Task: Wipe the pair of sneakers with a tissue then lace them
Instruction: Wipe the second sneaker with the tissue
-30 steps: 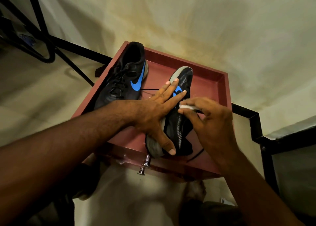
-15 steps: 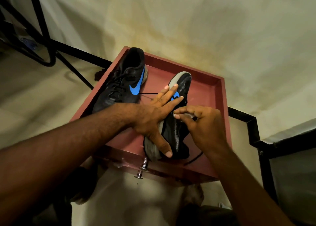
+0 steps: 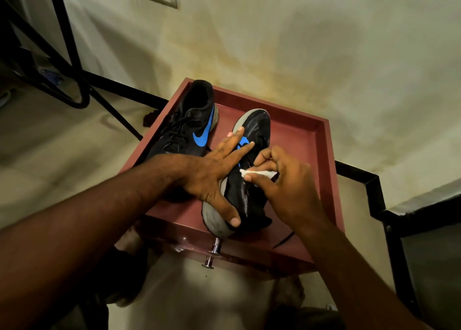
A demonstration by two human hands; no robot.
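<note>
Two black sneakers with blue swooshes lie on a maroon cabinet top [image 3: 306,140]. The left sneaker [image 3: 189,127] is laced and lies untouched. The right sneaker [image 3: 254,132] is tipped on its side with its grey sole showing. My left hand [image 3: 214,172] presses flat on it, fingers straight along the sole side and thumb down by the heel. My right hand [image 3: 282,182] pinches a small white tissue [image 3: 259,173] against the shoe's upper. A loose black lace [image 3: 283,241] trails out near the front edge.
The cabinet stands against a stained cream wall, with a raised rim and metal knobs [image 3: 213,255] on its front. Black metal chair legs [image 3: 74,85] stand at the left on the floor. A dark frame [image 3: 374,205] runs along the right.
My right hand has drawn the tissue along the right sneaker's upper, and the tissue shows again between its fingers. The view has tilted up a little. My left hand stays pressed on the shoe.
</note>
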